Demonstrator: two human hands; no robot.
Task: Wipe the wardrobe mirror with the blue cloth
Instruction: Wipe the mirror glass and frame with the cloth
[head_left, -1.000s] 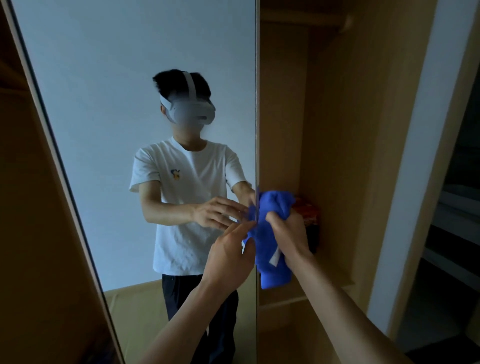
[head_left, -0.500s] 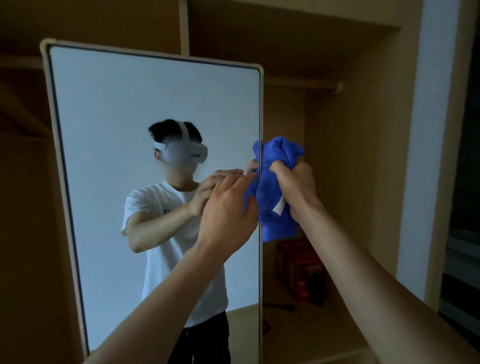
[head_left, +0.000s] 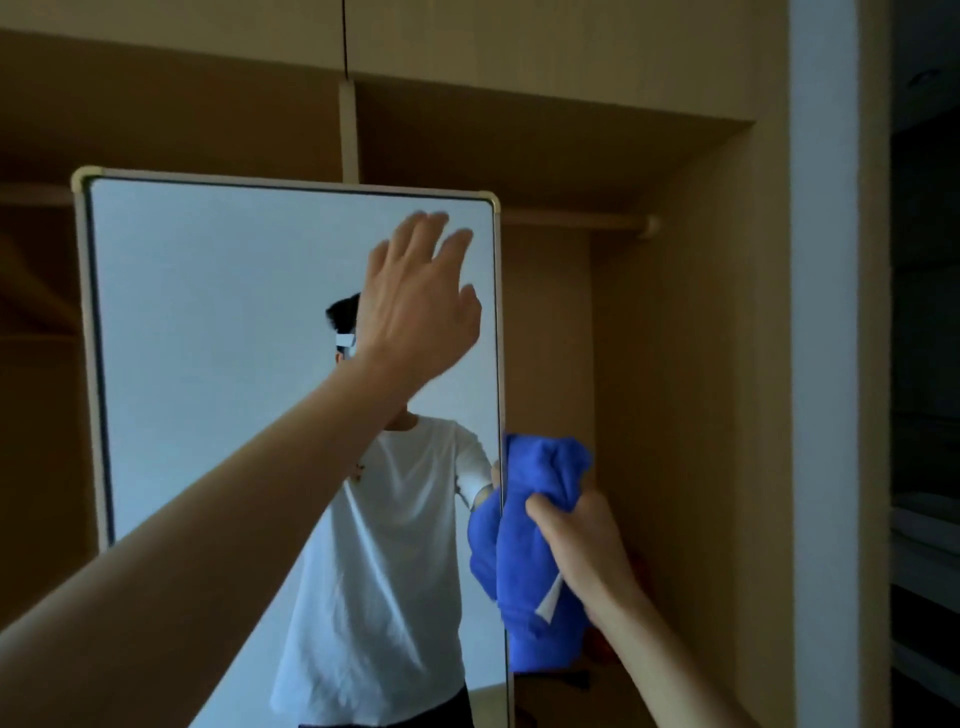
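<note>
The wardrobe mirror (head_left: 208, 338) is a tall panel with a pale frame, filling the left and middle of the head view and reflecting a person in a white shirt. My left hand (head_left: 421, 306) is raised in front of the mirror's upper right part, fingers spread and straight, holding nothing. Whether it touches the glass I cannot tell. My right hand (head_left: 582, 540) grips the bunched blue cloth (head_left: 535, 545) just right of the mirror's right edge, at about mid height. A white tag hangs from the cloth.
Behind and right of the mirror is an open wooden wardrobe bay (head_left: 675, 364) with a hanging rail (head_left: 576, 221) near the top. Something red (head_left: 602, 644) sits low in the bay behind the cloth. A white wall strip (head_left: 823, 364) borders the wardrobe on the right.
My left hand has let go near the cloth and risen to the mirror's upper right with fingers spread. The right hand with the cloth sits lower in view as my head tilted up.
</note>
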